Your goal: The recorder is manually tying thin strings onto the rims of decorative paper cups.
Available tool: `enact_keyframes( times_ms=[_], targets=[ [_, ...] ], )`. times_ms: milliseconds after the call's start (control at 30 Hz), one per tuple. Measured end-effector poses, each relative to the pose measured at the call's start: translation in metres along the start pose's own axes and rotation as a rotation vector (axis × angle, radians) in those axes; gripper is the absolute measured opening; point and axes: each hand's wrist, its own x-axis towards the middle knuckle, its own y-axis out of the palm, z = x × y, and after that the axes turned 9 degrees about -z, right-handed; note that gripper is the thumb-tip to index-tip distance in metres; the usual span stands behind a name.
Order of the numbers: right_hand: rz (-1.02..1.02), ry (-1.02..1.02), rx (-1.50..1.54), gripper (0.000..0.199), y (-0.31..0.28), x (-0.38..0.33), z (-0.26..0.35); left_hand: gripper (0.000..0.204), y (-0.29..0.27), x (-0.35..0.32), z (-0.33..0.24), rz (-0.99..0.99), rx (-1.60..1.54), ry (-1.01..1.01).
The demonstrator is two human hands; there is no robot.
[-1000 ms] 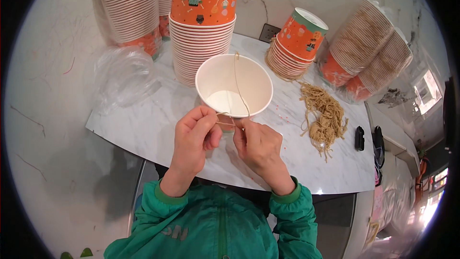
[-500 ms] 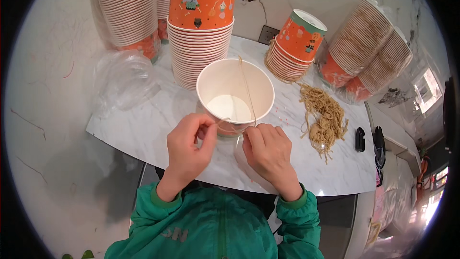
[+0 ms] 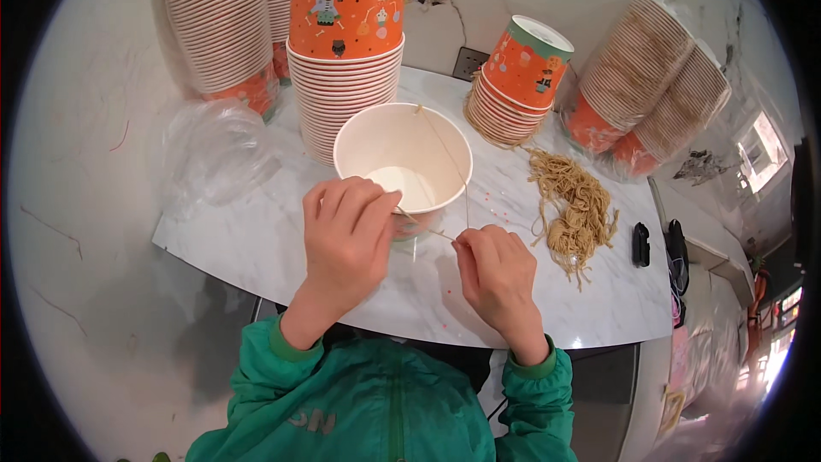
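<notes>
A white-lined paper bucket [image 3: 359, 141] stands upright on the table. From its far rim a tan string [image 3: 445, 148] runs across the mouth and down over the near right side. My right hand [image 3: 499, 278] pinches the string just right of the bucket's near side. At the near left rim, my left hand [image 3: 342, 244] is closed, and a length of the string stretches taut between it and the right fingers. Part of the left fingertips is hidden behind the hand.
Behind the bucket rises a tall stack of orange paper buckets [image 3: 346, 13]. A shorter upside-down stack [image 3: 523, 68] is at the back right, with wrapped stacks [image 3: 637, 68] beyond. Loose string [image 3: 571, 205] lies right, a black case [image 3: 640, 245] beside it. Crumpled clear plastic [image 3: 218, 150] lies left.
My hands have drawn apart, the right moving right and a little nearer me. The string between them is now pulled straight. My left hand has turned, showing more of its back.
</notes>
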Motion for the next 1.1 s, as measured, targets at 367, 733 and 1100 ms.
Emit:
enact_keyframes(
  times_ms=[367,733,1100],
  targets=[
    [-0.032,0.199,0.545,0.022,-0.010,0.009,0.015,0.026,0.004,-0.004,-0.014,-0.038,-0.149,0.267],
    [-0.214,-0.135,-0.102,0.028,-0.026,0.013,-0.035,0.032,0.005,0.001,0.009,-0.096,-0.018,0.225],
    [0.074,-0.144,-0.362,0.020,0.017,0.004,-0.074,0.035,0.008,0.001,0.015,-0.061,-0.098,0.226]
  ],
)
